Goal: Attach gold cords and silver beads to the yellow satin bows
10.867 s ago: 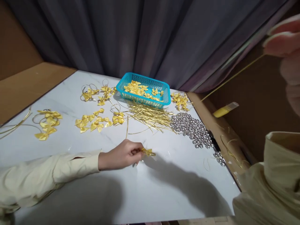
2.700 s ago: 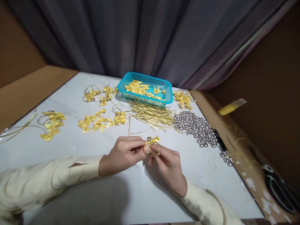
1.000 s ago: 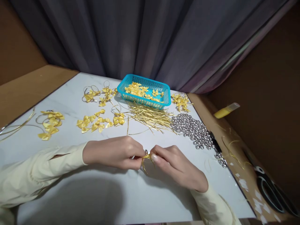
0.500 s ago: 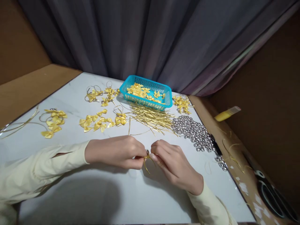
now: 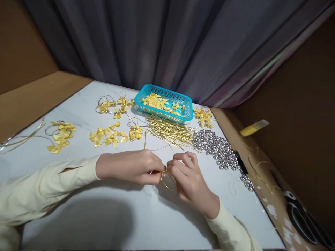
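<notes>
Fingertip to fingertip, my left hand (image 5: 142, 166) and my right hand (image 5: 192, 183) meet over the front of the white table. Both pinch a gold cord (image 5: 169, 188), which hangs from the fingers in a small loop. A small silver bell-like bead (image 5: 165, 167) shows between the fingertips. Whether a bow is tucked in the fingers is hidden. Beyond the hands lie a heap of gold cords (image 5: 170, 132), a spread of silver beads (image 5: 214, 144) and loose yellow bows (image 5: 108, 134).
A blue basket (image 5: 163, 118) holding yellow bows stands at the back, before a grey curtain. Finished-looking bows on cord loops (image 5: 61, 134) lie at the left, others (image 5: 202, 115) at the right. Scissors (image 5: 300, 216), paper scraps and a yellow-handled tool (image 5: 253, 128) are at the right edge.
My right hand has turned, with its outer fingers lifted and its wrist shifted slightly left. The hanging cord now forms a rounder loop. My left hand keeps its pinch.
</notes>
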Demonstrator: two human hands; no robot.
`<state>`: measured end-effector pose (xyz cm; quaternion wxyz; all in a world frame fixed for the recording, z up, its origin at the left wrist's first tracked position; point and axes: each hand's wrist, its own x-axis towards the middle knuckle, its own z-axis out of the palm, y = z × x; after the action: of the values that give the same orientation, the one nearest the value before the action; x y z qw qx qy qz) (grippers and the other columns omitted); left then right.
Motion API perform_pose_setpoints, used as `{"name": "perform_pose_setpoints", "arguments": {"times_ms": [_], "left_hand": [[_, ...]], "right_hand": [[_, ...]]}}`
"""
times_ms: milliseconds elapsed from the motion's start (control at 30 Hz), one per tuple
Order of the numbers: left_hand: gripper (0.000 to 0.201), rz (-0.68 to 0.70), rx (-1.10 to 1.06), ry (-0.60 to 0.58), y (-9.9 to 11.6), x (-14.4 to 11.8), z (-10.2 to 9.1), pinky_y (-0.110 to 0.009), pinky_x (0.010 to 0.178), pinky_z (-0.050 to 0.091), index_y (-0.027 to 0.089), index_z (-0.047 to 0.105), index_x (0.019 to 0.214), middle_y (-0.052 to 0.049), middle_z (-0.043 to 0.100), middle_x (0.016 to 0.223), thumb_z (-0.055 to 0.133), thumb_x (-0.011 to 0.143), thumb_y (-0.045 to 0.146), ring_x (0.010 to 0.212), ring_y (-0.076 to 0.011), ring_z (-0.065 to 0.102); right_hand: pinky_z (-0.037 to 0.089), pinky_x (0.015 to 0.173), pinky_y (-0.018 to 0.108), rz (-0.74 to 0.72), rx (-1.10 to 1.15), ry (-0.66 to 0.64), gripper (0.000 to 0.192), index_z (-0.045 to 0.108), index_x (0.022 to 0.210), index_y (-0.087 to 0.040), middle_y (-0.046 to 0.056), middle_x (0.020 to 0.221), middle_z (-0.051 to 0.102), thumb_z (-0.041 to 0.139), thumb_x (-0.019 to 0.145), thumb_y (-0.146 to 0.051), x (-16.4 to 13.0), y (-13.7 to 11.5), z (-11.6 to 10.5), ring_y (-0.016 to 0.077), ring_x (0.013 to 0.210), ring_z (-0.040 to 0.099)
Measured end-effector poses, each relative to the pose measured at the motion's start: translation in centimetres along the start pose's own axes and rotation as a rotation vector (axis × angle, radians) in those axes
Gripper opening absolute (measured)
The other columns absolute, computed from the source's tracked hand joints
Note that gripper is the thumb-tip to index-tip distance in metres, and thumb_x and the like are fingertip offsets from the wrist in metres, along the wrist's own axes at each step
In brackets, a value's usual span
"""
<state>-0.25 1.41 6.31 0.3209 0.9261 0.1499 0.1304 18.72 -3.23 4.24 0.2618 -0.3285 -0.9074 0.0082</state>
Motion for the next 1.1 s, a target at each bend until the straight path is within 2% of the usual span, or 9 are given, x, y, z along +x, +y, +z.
{"name": "perform_pose_setpoints", "arguments": {"times_ms": [200, 367, 433, 600, 733, 1100], "left_hand": [[0.027, 0.020, -0.010, 0.025, -0.2, 0.1, -0.2, -0.022, 0.045, 0.026, 0.017, 0.035, 0.052, 0.007, 0.031, 0.048, 0.044, 0.073, 0.003, 0.044, -0.0071, 0.030], [0.027, 0.001, -0.024, 0.009, -0.3, 0.0, -0.2, -0.022, 0.046, 0.026, 0.017, 0.035, 0.052, 0.007, 0.030, 0.049, 0.044, 0.073, 0.002, 0.045, -0.0070, 0.030], [0.027, 0.000, -0.022, 0.011, -0.3, 0.0, -0.1, -0.022, 0.046, 0.026, 0.017, 0.034, 0.052, 0.007, 0.030, 0.049, 0.043, 0.073, 0.002, 0.045, -0.0068, 0.029], [0.025, 0.016, -0.018, 0.036, -0.3, 0.1, 0.0, -0.020, 0.045, 0.027, 0.016, 0.039, 0.053, 0.006, 0.033, 0.048, 0.042, 0.075, 0.005, 0.044, -0.0067, 0.031], [0.023, 0.023, -0.018, 0.050, -0.5, 0.1, 0.1, -0.020, 0.046, 0.028, 0.016, 0.042, 0.055, 0.006, 0.036, 0.048, 0.042, 0.077, 0.007, 0.045, -0.0071, 0.033], [0.023, 0.019, -0.063, 0.047, -0.6, -0.1, 0.3, -0.020, 0.047, 0.027, 0.016, 0.038, 0.055, 0.007, 0.029, 0.050, 0.043, 0.074, 0.004, 0.045, -0.0060, 0.031]], "right_hand": [[0.029, 0.075, 0.036, 0.064, 0.032, 0.108, 0.015, 0.044, 0.073, -0.017, 0.003, 0.072, 0.057, 0.036, 0.078, -0.005, -0.1, -0.1, 0.0, 0.0193, 0.082, 0.047], [0.029, 0.075, 0.036, 0.063, 0.052, 0.131, 0.018, 0.041, 0.075, -0.018, 0.003, 0.073, 0.056, 0.036, 0.074, -0.001, -0.3, 0.2, -0.4, 0.0194, 0.083, 0.046], [0.029, 0.075, 0.036, 0.079, 0.078, 0.120, 0.017, 0.041, 0.076, -0.017, 0.003, 0.073, 0.055, 0.036, 0.075, -0.001, -0.3, 0.2, -0.7, 0.0193, 0.084, 0.046], [0.032, 0.079, 0.034, 0.227, 0.269, -0.017, 0.014, 0.044, 0.079, -0.019, 0.002, 0.078, 0.054, 0.035, 0.089, -0.015, 0.0, 0.2, -1.2, 0.0169, 0.084, 0.047], [0.035, 0.077, 0.034, 0.285, 0.373, 0.000, 0.015, 0.045, 0.077, -0.019, 0.002, 0.076, 0.053, 0.040, 0.090, -0.025, 0.1, 0.2, -0.8, 0.0169, 0.082, 0.046], [0.034, 0.073, 0.034, 0.257, 0.411, 0.106, 0.017, 0.046, 0.069, -0.018, 0.001, 0.067, 0.052, 0.048, 0.086, -0.014, 0.3, -0.3, -0.2, 0.0140, 0.071, 0.046]]}}
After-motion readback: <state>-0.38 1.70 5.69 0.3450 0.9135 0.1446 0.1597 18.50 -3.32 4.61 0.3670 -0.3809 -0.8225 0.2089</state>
